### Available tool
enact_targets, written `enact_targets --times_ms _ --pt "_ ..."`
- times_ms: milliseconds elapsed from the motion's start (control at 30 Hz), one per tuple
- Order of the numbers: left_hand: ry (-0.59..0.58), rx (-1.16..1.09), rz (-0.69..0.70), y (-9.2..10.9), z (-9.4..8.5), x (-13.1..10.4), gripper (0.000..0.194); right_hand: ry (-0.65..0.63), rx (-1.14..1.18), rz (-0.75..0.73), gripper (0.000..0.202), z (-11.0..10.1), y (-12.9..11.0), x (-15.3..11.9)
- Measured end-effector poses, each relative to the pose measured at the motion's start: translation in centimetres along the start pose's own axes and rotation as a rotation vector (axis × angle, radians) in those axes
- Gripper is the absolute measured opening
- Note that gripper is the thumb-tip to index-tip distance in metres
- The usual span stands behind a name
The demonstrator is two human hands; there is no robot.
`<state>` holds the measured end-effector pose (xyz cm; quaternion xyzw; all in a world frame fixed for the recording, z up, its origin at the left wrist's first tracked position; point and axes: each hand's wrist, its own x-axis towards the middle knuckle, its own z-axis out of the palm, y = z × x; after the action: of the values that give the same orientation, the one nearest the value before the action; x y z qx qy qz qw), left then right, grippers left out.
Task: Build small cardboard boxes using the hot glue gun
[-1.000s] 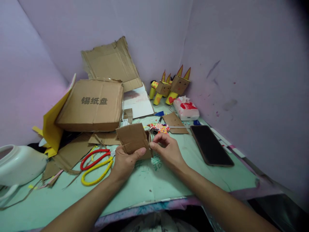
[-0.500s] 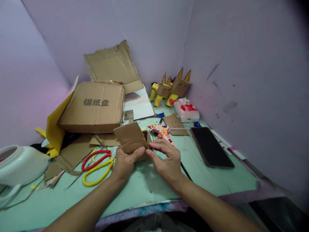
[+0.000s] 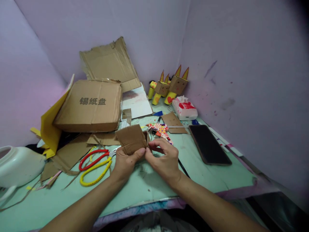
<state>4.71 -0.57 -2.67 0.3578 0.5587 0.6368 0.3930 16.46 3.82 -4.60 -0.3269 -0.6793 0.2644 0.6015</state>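
A small folded cardboard box (image 3: 132,138) with a raised flap is held up above the table in front of me. My left hand (image 3: 126,162) grips its left and lower side, thumb pressed along the near face. My right hand (image 3: 165,158) pinches the box's right edge between thumb and fingertips. The inside of the box is mostly hidden. Just left of my left hand lie scissors (image 3: 96,164) with one red and one yellow handle. Behind the box, a glue gun with a colourful spotted pattern (image 3: 159,129) rests on the table.
At the back left stands a large cardboard box (image 3: 89,106), with a yellow sheet (image 3: 50,124) beside it. A white pot (image 3: 21,166) sits far left. Rightward are a phone (image 3: 209,145) and a tissue pack (image 3: 184,109). Cardboard giraffe-like figures (image 3: 177,85) stand in the corner.
The view has shifted slightly, moving the background a little left. The raised flap is tilted slightly differently. Both hands keep their hold on the small cardboard box.
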Motion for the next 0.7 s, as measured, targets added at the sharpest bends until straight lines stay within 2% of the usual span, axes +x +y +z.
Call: enact_targets --times_ms 200,300,433,700 --pt "0.0 -0.016 -0.004 0.22 -0.01 -0.01 0.02 0.003 -0.016 -0.046 0.007 -0.08 0.02 -0.02" --pt "-0.042 -0.031 0.005 0.21 -0.1 -0.01 0.023 0.006 -0.025 -0.069 0.007 -0.09 0.13 -0.01" --pt "-0.09 -0.057 0.015 0.11 -0.19 0.01 0.025 0.003 -0.036 -0.067 0.009 -0.07 0.3 -0.17" --pt "-0.103 -0.008 0.027 0.41 -0.07 -0.13 0.025 -0.008 -0.077 -0.064 0.009 -0.14 0.28 -0.49"
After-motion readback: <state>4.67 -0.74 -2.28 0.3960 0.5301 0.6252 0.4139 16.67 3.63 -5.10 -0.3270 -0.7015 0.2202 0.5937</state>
